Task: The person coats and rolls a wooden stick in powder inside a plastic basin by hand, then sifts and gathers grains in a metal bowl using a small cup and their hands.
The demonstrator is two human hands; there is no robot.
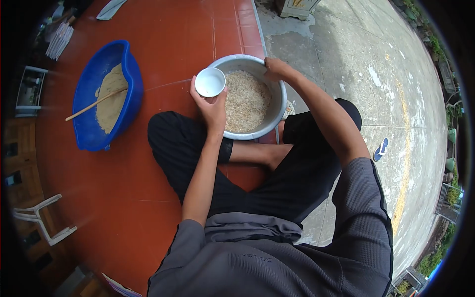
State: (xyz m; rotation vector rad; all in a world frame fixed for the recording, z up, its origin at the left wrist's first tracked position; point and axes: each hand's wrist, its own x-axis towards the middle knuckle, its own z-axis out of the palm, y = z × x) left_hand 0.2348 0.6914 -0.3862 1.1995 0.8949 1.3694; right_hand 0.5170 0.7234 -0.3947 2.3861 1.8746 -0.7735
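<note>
My left hand is wrapped round a small white cup, held at the left rim of a large metal basin. The cup's inside shows white, with nothing I can make out in it. Pale, coarse flakes or grains fill the lower part of the basin. At the basin's upper right, my right hand grips the rim, thumb and fingers closed over it. The basin stands on the red floor in front of my crossed legs.
To the left is a blue plastic tub holding tan powder, with a wooden stick resting in it. A white chair stands at lower left. Beyond the red floor's edge, a flip-flop lies on the concrete.
</note>
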